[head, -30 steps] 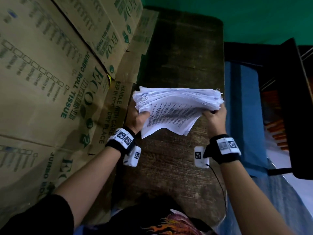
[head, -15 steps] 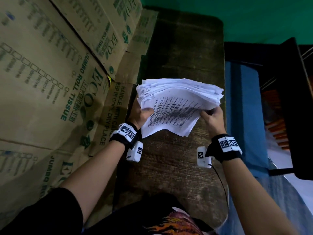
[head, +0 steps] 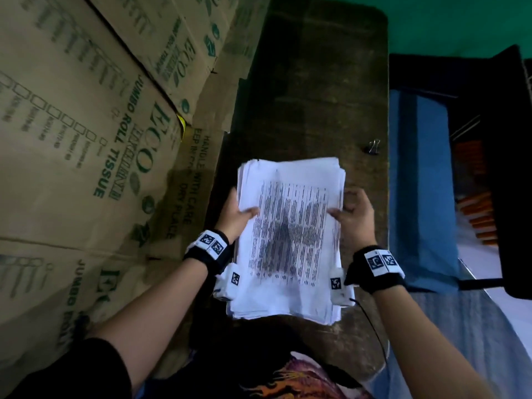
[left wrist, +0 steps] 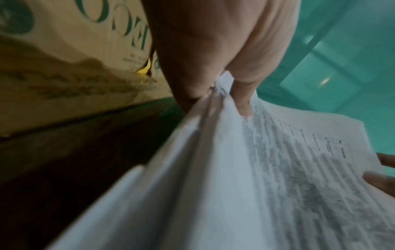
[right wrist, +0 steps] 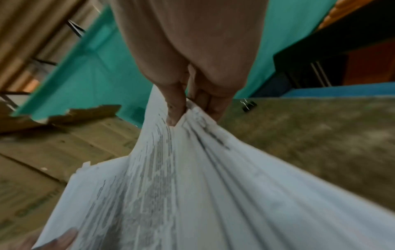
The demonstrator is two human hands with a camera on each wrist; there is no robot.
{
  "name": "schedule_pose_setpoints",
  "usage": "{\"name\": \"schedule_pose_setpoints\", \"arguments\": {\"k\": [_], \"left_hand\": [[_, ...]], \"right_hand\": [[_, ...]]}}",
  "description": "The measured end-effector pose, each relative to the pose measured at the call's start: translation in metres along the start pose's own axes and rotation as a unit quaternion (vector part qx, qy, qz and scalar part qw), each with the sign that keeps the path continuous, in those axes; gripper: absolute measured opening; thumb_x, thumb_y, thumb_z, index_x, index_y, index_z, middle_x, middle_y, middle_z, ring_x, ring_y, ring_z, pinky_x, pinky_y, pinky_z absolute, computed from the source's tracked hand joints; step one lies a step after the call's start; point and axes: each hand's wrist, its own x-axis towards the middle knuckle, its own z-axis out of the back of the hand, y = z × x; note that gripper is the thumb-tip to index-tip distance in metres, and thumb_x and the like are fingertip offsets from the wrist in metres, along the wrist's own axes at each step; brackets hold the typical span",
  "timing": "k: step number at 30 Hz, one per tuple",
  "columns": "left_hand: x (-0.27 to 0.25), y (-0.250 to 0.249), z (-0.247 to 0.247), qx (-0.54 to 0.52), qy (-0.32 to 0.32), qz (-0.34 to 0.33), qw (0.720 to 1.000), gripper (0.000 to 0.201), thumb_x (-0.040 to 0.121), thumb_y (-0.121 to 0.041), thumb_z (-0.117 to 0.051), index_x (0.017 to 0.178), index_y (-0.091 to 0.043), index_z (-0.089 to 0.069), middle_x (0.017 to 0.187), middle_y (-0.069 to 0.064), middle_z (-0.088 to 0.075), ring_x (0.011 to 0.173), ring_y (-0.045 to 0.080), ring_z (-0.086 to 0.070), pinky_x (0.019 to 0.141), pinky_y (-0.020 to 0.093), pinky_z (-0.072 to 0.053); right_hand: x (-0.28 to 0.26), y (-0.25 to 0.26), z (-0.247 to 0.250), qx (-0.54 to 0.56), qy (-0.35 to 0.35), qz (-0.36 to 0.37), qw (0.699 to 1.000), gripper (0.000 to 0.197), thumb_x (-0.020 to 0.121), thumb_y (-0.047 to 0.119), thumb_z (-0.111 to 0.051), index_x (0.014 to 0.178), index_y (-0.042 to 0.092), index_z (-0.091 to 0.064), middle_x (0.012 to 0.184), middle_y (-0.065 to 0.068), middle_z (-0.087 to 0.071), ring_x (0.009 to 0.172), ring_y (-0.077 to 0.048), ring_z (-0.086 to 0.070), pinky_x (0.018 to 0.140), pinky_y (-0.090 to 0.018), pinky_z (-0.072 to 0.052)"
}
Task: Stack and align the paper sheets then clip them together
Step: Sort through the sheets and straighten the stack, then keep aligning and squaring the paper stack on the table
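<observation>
Dim room — teal wall (head: 431, 21), cardboard boxes (head: 86, 125), dark wooden table (head: 311, 96)

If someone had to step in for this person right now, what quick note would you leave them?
Left hand grips the left edge of the paper stack, thumb on top; right hand grips the right edge likewise. The stack is held over the wooden table, edges not yet flush. The binder clip lies untouched on the table beyond the right hand. Done: sheets gathered. Left: square the edges, then clip.
</observation>
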Motion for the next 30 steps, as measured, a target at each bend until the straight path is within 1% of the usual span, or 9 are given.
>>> {"name": "schedule_pose_setpoints", "arguments": {"k": [6,9,12,14,16,20,24,27,30], "left_hand": [[-0.003,0.044,-0.027,0.085,0.009,0.087,0.993,0.074,0.086,-0.01,-0.067,0.145,-0.008,-0.023,0.139,0.012,-0.048,0.128,0.028,-0.049,0.106,0.043,-0.041],[-0.003,0.045,-0.035,0.127,0.008,0.107,0.986,0.081,0.09,-0.012,-0.062,0.151,-0.008,-0.008,0.153,0.014,-0.029,0.14,0.029,-0.033,0.114,0.038,-0.029],[-0.001,0.045,-0.039,0.185,0.013,0.109,0.977,0.081,0.093,-0.015,-0.059,0.15,-0.004,-0.004,0.156,0.018,-0.022,0.142,0.031,-0.027,0.113,0.036,-0.025],[0.0,0.048,-0.039,0.244,0.022,0.112,0.963,0.084,0.092,-0.023,-0.06,0.149,-0.002,-0.003,0.157,0.019,-0.015,0.144,0.034,-0.019,0.117,0.041,-0.021],[0.0,0.047,-0.039,0.297,0.033,0.127,0.946,0.09,0.089,-0.032,-0.062,0.15,-0.005,-0.002,0.158,0.017,-0.007,0.145,0.037,-0.01,0.117,0.05,-0.017],[-0.001,0.043,-0.04,0.329,-0.02,0.143,0.933,0.097,0.077,-0.036,-0.073,0.148,-0.017,-0.011,0.153,0.015,-0.007,0.139,0.039,-0.014,0.11,0.054,-0.02],[-0.006,0.03,-0.046,0.351,-0.116,0.033,0.929,0.102,0.067,-0.031,-0.082,0.145,-0.026,-0.016,0.145,0.011,-0.017,0.128,0.035,-0.025,0.101,0.054,-0.03],[-0.012,0.015,-0.061,0.296,-0.061,-0.07,0.951,0.086,0.07,-0.035,-0.079,0.135,-0.027,-0.024,0.137,0.009,-0.022,0.126,0.03,-0.028,0.106,0.051,-0.034],[-0.024,-0.007,-0.083,0.093,0.071,0.001,0.993,0.076,0.076,-0.045,-0.074,0.131,-0.025,-0.026,0.127,0.0,-0.036,0.123,0.019,-0.043,0.104,0.038,-0.043]], "right_hand": [[0.002,-0.071,-0.011,-0.089,0.055,-0.101,0.989,0.038,0.08,0.008,-0.073,0.104,0.023,-0.048,0.111,-0.01,-0.065,0.097,-0.031,-0.066,0.079,-0.054,-0.057],[0.009,-0.082,-0.018,-0.173,0.084,-0.122,0.974,0.033,0.087,0.034,-0.066,0.114,0.025,-0.049,0.13,-0.016,-0.05,0.123,-0.037,-0.048,0.093,-0.057,-0.048],[0.015,-0.073,-0.021,-0.208,0.06,-0.159,0.963,0.039,0.095,0.034,-0.055,0.126,0.012,-0.052,0.146,-0.02,-0.032,0.137,-0.04,-0.025,0.109,-0.052,-0.032],[0.018,-0.072,-0.023,-0.181,0.071,-0.141,0.971,0.039,0.091,0.031,-0.058,0.12,0.006,-0.056,0.124,-0.02,-0.057,0.117,-0.037,-0.053,0.088,-0.04,-0.048],[0.018,-0.074,-0.023,-0.162,0.082,-0.142,0.973,0.035,0.085,0.028,-0.06,0.112,0.006,-0.059,0.104,-0.018,-0.067,0.092,-0.035,-0.066,0.067,-0.03,-0.049],[0.015,-0.065,-0.024,-0.129,0.114,-0.115,0.978,0.03,0.086,0.008,-0.061,0.114,0.01,-0.05,0.103,-0.011,-0.065,0.081,-0.026,-0.063,0.062,-0.032,-0.05],[0.011,-0.056,-0.019,-0.096,0.098,-0.073,0.988,0.032,0.084,-0.002,-0.06,0.104,0.019,-0.046,0.1,-0.008,-0.067,0.082,-0.027,-0.067,0.066,-0.047,-0.058],[0.002,-0.047,-0.017,-0.066,0.083,-0.044,0.993,0.038,0.081,-0.002,-0.061,0.113,0.016,-0.049,0.096,-0.009,-0.071,0.078,-0.026,-0.07,0.063,-0.05,-0.059],[-0.009,-0.039,-0.018,-0.017,0.082,-0.041,0.996,0.042,0.081,-0.003,-0.063,0.12,0.012,-0.054,0.086,-0.015,-0.073,0.073,-0.035,-0.07,0.061,-0.047,-0.058]]}}
